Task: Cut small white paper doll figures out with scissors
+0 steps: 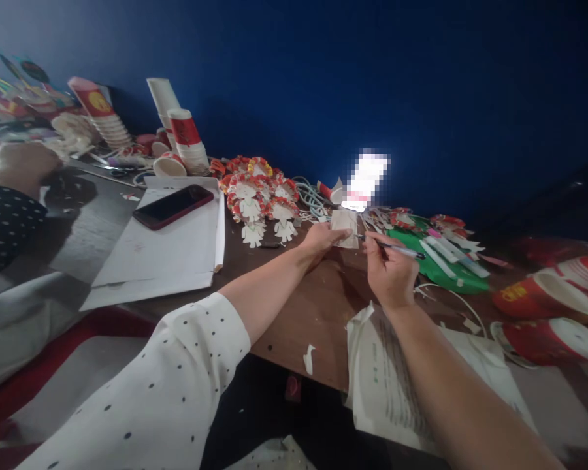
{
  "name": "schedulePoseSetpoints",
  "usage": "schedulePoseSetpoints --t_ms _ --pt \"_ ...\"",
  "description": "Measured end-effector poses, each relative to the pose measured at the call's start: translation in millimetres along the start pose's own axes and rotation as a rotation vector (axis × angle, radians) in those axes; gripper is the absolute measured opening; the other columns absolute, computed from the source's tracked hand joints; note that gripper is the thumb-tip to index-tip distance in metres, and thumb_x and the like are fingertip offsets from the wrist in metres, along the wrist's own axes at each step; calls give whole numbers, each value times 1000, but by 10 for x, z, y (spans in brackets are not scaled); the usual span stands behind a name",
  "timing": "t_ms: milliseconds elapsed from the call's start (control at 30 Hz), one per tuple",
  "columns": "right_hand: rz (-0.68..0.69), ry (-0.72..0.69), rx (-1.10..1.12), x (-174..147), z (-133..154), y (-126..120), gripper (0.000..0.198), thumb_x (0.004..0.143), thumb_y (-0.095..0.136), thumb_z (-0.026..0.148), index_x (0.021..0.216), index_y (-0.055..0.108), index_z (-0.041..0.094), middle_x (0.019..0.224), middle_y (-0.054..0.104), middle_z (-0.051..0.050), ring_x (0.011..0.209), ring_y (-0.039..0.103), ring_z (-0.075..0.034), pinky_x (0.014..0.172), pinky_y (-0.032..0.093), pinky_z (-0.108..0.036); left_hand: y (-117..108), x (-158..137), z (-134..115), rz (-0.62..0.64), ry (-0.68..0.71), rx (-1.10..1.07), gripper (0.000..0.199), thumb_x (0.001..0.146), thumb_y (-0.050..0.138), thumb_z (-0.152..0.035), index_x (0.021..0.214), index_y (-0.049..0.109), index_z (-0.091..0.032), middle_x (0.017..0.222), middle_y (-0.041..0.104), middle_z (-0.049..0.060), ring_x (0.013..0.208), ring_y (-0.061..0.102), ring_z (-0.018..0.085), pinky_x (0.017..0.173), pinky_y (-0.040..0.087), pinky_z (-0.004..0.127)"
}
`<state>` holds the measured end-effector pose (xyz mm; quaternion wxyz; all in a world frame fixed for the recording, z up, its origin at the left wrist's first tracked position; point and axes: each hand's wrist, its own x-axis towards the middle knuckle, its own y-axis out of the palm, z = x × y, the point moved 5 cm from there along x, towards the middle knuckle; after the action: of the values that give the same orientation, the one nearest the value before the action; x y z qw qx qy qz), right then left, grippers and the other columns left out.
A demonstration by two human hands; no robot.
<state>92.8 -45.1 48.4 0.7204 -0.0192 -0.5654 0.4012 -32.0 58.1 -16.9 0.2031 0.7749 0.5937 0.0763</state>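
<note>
My left hand (322, 239) is closed on the left edge of a small pale paper piece (343, 225), its thumb lying across the lower part. In my right hand (389, 271) a pen (396, 247) is gripped, its tip pointing left at the paper's right edge; whether it touches cannot be made out. Just beyond the paper stands a bright, blurred-out screen (366, 179). Left of my left hand lies a cluster of paper doll figures (249, 205) with red and yellow frilled edges.
A dark phone (174, 206) rests on a white box (161, 261) at left. Stacked paper cups (189, 140) stand behind it. At right are a green sheet (436, 264), red cups (539, 295) and a printed paper bag (379, 372). Another person's hand (22, 163) is at far left.
</note>
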Motion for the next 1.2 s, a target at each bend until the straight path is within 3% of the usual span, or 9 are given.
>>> schedulePoseSetpoints --t_ms 200,667,1200 --pt "8 -4 -2 -1 1 9 33 101 52 40 103 76 17 94 78 -12 88 76 -24 84 60 -36 -2 21 14 -5 15 -19 21 66 83 -20 82 74 -10 72 72 6 64 64 14 77 53 31" --pt "-3 -43 -7 4 22 0 29 101 54 36 102 75 17 94 79 -12 89 76 -24 85 59 -35 -6 -8 -4 -2 17 52 19 68 81 -23 81 74 -11 70 71 5 61 62 13 67 49 27" --pt "10 14 -20 -8 -1 -5 35 102 50 43 102 76 19 85 78 -10 80 76 -24 79 61 -37 -8 26 26 25 9 -20 25 64 85 -23 84 74 -11 72 72 6 64 65 16 73 54 32"
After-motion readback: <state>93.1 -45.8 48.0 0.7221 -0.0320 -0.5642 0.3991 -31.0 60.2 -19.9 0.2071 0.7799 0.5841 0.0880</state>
